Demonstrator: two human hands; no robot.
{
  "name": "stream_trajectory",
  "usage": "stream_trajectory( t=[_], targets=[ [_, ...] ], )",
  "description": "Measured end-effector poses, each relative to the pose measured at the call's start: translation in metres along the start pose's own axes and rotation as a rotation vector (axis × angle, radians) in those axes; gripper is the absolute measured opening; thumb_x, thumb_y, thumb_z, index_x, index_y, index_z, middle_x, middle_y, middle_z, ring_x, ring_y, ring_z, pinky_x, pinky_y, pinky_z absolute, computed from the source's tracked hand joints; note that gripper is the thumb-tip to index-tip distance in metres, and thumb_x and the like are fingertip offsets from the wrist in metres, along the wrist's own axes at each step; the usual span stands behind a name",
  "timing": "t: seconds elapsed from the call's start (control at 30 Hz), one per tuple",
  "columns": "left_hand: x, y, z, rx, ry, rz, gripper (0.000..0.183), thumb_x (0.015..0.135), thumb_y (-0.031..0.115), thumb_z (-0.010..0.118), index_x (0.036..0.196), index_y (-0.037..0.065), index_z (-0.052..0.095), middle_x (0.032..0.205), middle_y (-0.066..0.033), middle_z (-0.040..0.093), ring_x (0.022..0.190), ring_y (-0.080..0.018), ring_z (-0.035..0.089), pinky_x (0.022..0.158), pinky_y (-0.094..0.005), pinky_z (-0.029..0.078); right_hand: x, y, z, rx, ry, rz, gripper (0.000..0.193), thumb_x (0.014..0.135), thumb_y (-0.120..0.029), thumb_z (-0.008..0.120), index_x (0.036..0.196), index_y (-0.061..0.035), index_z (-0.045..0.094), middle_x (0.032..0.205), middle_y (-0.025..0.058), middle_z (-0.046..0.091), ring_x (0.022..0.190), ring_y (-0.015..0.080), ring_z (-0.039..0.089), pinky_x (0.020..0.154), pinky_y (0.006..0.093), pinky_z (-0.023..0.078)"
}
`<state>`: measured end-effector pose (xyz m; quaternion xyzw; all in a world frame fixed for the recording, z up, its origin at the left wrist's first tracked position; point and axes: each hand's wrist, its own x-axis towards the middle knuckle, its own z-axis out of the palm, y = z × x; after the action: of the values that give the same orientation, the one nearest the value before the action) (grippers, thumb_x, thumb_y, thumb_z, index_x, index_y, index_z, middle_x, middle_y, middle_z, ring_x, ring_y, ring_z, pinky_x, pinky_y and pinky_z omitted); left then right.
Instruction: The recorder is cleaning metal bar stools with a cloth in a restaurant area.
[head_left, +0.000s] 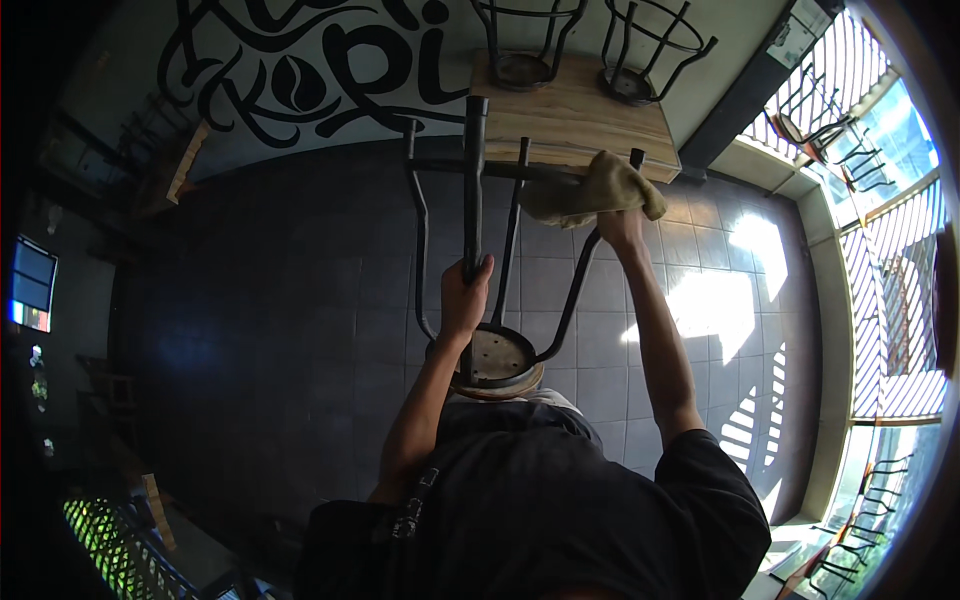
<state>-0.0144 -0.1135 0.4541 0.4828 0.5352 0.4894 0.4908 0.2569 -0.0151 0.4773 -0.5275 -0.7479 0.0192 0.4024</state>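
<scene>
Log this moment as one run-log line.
left hand: grips leg of upturned black stool | right hand: presses tan cloth on stool leg end | wooden table behind

A black metal stool [490, 300] is tipped seat-down, legs pointing away; a crumpled tan cloth [597, 190] is pressed against one leg's far end.

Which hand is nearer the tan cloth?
Right. The right hand grips the tan cloth against the upturned stool's leg; the left hand holds another leg, apart from it.
</scene>
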Motion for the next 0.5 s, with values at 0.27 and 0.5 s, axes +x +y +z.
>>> stream_trajectory(
  t=[0.27,0.5],
  targets=[
    [0.005,-0.02,-0.003,0.034,-0.022,0.032,0.043,0.094,0.027,0.058,0.059,0.007,0.042,0.05,0.0024,0.035,0.047,-0.0076,0.033,0.046,-0.0302,0.026,0.008,-0.031,0.02,-0.389,-0.236,-0.17,0.028,0.073,-0.006,0.061,0.1,-0.0023,0.058,0.091,0.0165,0.059,0.09,0.0353,0.057,0.079,0.0438,0.046],
    [-0.003,-0.01,0.003,0.017,0.0,0.066,0.043,0.093,0.026,0.059,0.059,0.005,0.043,0.049,0.0021,0.035,0.048,-0.0068,0.032,0.047,-0.03,0.027,0.023,-0.115,0.028,-0.123,-0.17,-0.335,0.032,0.075,-0.01,0.065,0.107,-0.0079,0.063,0.102,0.0128,0.063,0.095,0.0294,0.062,0.081,0.0408,0.05]
  ],
)
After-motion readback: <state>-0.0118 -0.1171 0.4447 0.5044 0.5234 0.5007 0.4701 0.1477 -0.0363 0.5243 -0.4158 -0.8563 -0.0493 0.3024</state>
